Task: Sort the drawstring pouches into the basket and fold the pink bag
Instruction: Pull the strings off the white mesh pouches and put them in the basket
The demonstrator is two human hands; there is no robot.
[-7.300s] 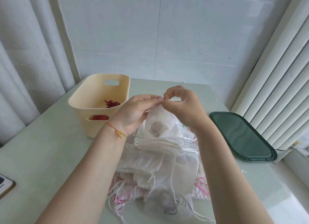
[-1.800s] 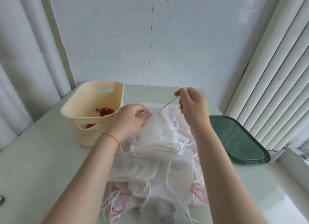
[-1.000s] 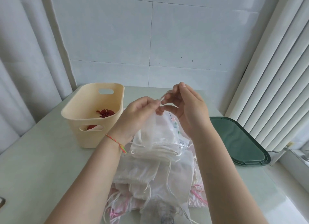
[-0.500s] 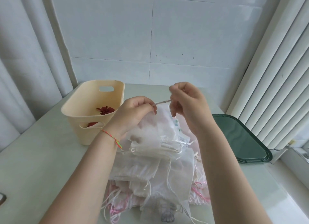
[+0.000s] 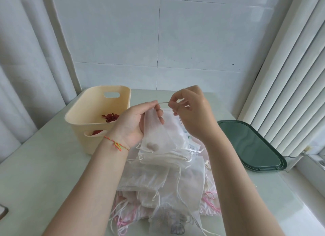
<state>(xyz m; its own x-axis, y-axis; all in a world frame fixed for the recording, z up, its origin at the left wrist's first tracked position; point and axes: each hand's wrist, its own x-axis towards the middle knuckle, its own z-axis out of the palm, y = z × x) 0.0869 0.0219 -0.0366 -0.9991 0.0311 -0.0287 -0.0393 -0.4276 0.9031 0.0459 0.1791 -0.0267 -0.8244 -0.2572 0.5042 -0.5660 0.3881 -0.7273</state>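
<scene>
While the left hand [image 5: 135,123] grips the gathered top of a sheer white pouch [image 5: 159,137], its thumb and fingers curled round the fabric, the right hand [image 5: 191,112] pinches the pouch's drawstring [image 5: 163,103] between thumb and forefinger just to the right of it. The cord runs as a short, nearly level span between the two hands. The pouch hangs down from the left hand, lifted at its top, with its lower part lying against the heap below; a small brownish heart shape [image 5: 152,146] shows through or on the fabric near its bottom. A thin coloured thread bracelet [image 5: 117,145] circles the left wrist.

Under the hands, a pile of pouches [image 5: 167,179] lies on the pale green desk [image 5: 44,174], mostly white and translucent, with loose white cords trailing toward the near edge. Pink fabric and pink cords [image 5: 210,202] peek out from the bottom of the pile at its near left and right sides; whether this is the pink bag cannot be told.

To the left of the pile, on the far side, stands a cream plastic basket [image 5: 84,112] with cut-out handles, and something dark red [image 5: 110,117] lies inside it. To the right of the pile, well apart from it, a dark green lid [image 5: 249,146] lies flat on the desk near vertical white blinds [image 5: 290,77]. White tiled wall fills the far side.
</scene>
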